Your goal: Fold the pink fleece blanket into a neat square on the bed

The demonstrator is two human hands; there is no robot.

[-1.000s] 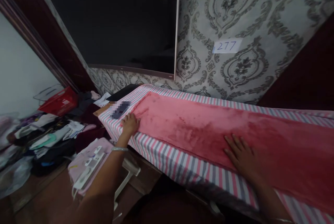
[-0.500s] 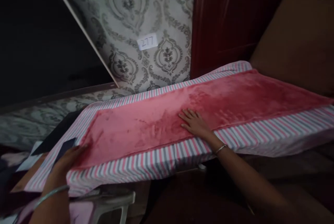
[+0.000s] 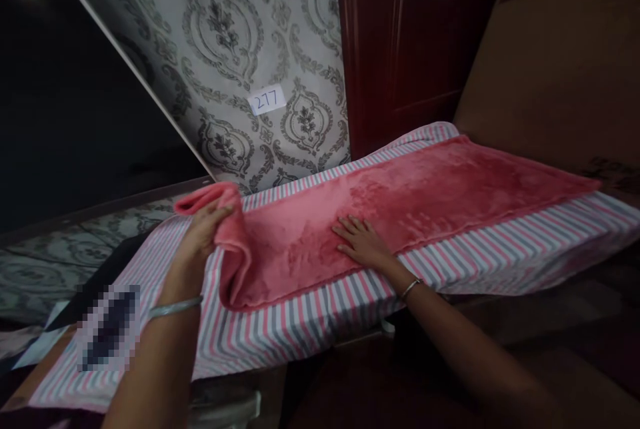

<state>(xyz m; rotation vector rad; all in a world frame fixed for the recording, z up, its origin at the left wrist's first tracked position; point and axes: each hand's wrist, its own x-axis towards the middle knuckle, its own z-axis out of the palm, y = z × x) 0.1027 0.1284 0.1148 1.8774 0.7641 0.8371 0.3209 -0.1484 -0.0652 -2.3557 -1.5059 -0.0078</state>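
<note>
Cloth (image 3: 295, 252), flat on the sheet (image 3: 305, 322) moments ago, is now lifted at one end, gripped by the left hand (image 3: 204, 229); only that end appears unspread. Its middle is touched by the splayed right hand (image 3: 366, 243).

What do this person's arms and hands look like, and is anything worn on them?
The left hand and right hand are ungloved, and no sleeves show. A broad, pale silvery bangle circles the left wrist; a thinner silvery bracelet circles the right.
</note>
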